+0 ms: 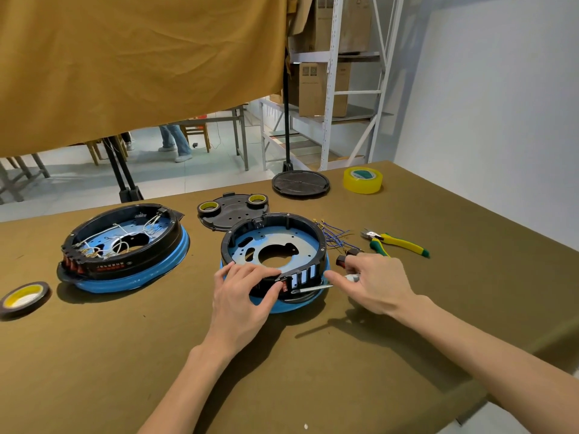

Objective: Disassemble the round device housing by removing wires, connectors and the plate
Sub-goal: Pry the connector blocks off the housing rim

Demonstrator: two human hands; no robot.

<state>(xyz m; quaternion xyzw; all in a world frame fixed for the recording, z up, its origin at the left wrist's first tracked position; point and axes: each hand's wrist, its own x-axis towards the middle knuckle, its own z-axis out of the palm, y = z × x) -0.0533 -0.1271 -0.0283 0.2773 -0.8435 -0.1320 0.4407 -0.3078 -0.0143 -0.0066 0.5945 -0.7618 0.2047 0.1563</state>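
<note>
At the bench's (313, 371) centre sits the round housing (275, 245); left hand (247, 296) pinches a red connector (284, 287) at its front, right hand (372, 283) grips a screwdriver (313, 289) there.

Round housing (275, 245) under the left hand's fingers (250, 274): black plastic wall, semi-gloss; inner plate (250, 242) flat, smooth, pale blue sheen, metal by appearance; base ring (297, 303) glossy blue. Connector (284, 286) pinched at the left fingertips: red and black plastic. Screwdriver shaft (313, 289), just beside the right index finger (336, 277): bright polished metal. Table covering (313, 371) below both hands: olive cloth, matt, finely woven. Pliers (396, 242) beyond the right fingers: yellow-green handles, glossy.
</note>
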